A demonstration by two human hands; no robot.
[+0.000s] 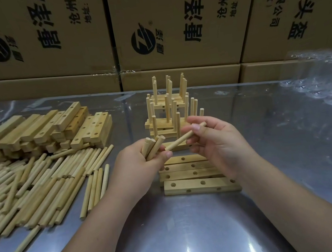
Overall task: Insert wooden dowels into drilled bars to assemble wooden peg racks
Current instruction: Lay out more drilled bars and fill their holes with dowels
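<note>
- My marker was the row of pale, flat wooden bars with drilled holes (pixel 191 173), lying side by side on the shiny metal table (pixel 198 238). Every hole I could see in them was empty.
- Just above the row's left end, the left hand (pixel 140 161) clenched a small bundle of short round wooden dowels (pixel 153 145), their ends fanned upward.
- Above the row's right half, the right hand (pixel 220 141) pinched one single pale wooden dowel (pixel 181 140) between thumb and fingertips. It lay nearly level, its free end toward the bundle, and it touched no bar.
- Behind the row stood a tall stack of finished wooden peg racks (pixel 167 112), pegs upright.
- To the row's left lay a heap of loose dowels (pixel 31 187), and behind that a pile of spare drilled bars (pixel 44 130).
- To my mind the first risk was the angle. The single dowel needed turning upright, and if it entered a hole at a slant it could jam or chip the rim.
- Both hands were full, so nothing steadied the row. A firm push might skid a bar across the slick metal.
- The fanned bundle looked loosely packed. A slackened fist could drop a dowel, which might roll away.
- The stack behind was close and tall, so a careless reach over the row might topple it.
</note>
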